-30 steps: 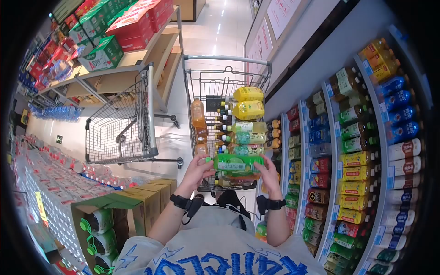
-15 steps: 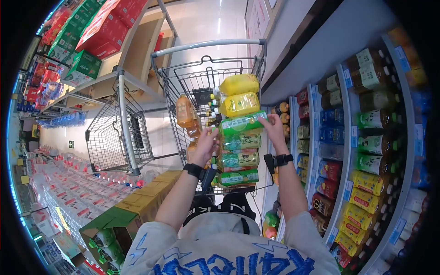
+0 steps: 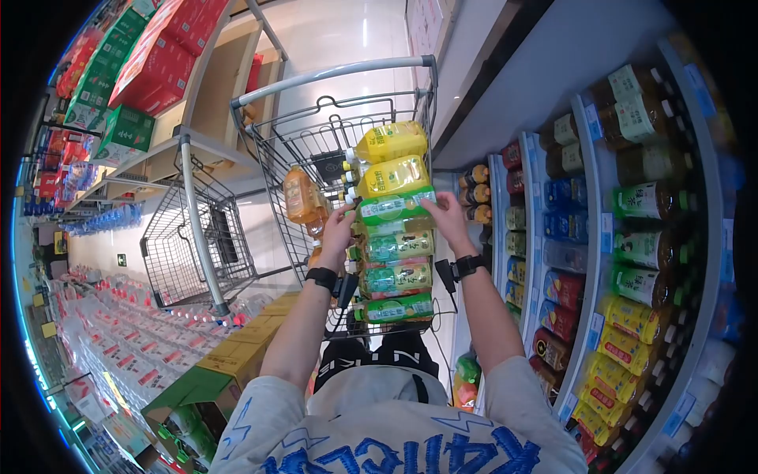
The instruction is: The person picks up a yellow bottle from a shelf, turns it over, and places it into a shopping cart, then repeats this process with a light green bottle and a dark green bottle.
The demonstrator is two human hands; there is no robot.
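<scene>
A green-labelled drink bottle [image 3: 395, 207] lies on its side across a row of bottles in the shopping cart [image 3: 335, 73]. My left hand [image 3: 339, 230] pinches its cap end, and my right hand [image 3: 450, 217] grips its base end, thumb on the label. Just beyond it lie two large yellow bottles [image 3: 392, 175], caps to the left. Nearer to me are several more bottles with green labels [image 3: 399, 306]. Orange drink bottles [image 3: 303, 195] lie along the cart's left side. What lies beneath the row is mostly hidden.
Drink shelves [image 3: 604, 225] with several rows of bottles run close along the right. A second wire cart [image 3: 178, 257] stands to the left, by a wooden rack [image 3: 213, 110]. Wrapped bottle packs [image 3: 142, 316] and an opened carton [image 3: 229, 359] fill the lower left.
The green-labelled bottle has gone from slightly tilted to nearly level with the row, both hands still on it. The whole cart has shifted left in view.
</scene>
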